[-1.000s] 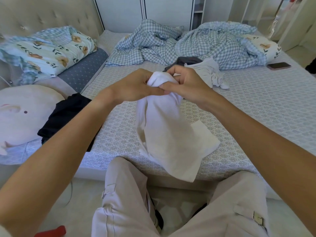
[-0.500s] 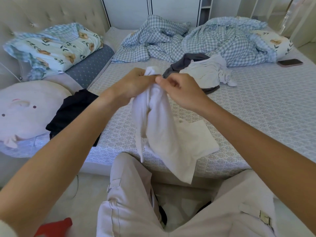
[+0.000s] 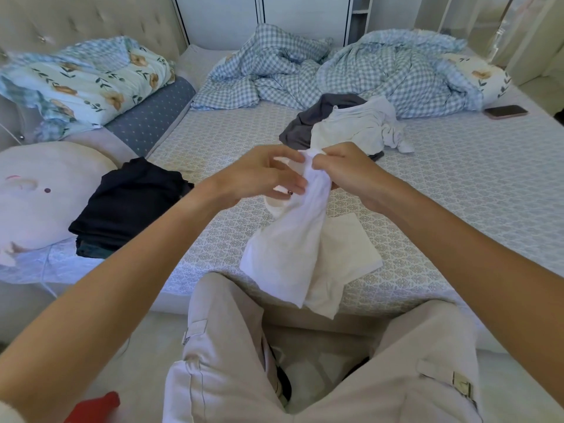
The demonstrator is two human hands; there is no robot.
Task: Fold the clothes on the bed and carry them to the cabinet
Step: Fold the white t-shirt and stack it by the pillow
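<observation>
A white garment (image 3: 293, 248) hangs bunched above the near edge of the bed (image 3: 457, 190), its lower end draped over the mattress edge. My right hand (image 3: 351, 172) pinches its top end. My left hand (image 3: 265, 175) touches the cloth just to the left, fingers spread and partly under the fabric. Behind my hands lies a heap of unfolded clothes: a white piece (image 3: 363, 129) over a dark grey one (image 3: 308, 123). A folded stack of dark clothes (image 3: 128, 203) rests on the bed at the left.
A crumpled blue checked duvet (image 3: 351, 71) fills the far side of the bed, with a phone (image 3: 505, 111) at the right. Floral pillows (image 3: 82, 83) and a round pale cushion (image 3: 39, 193) sit at the left. White cabinet doors (image 3: 259, 16) stand behind the bed. My legs in beige trousers (image 3: 232, 361) are below.
My hands have shifted slightly apart along the garment's top end; my left hand's fingers have loosened and spread. The camera tilted a little, showing more of the heap behind.
</observation>
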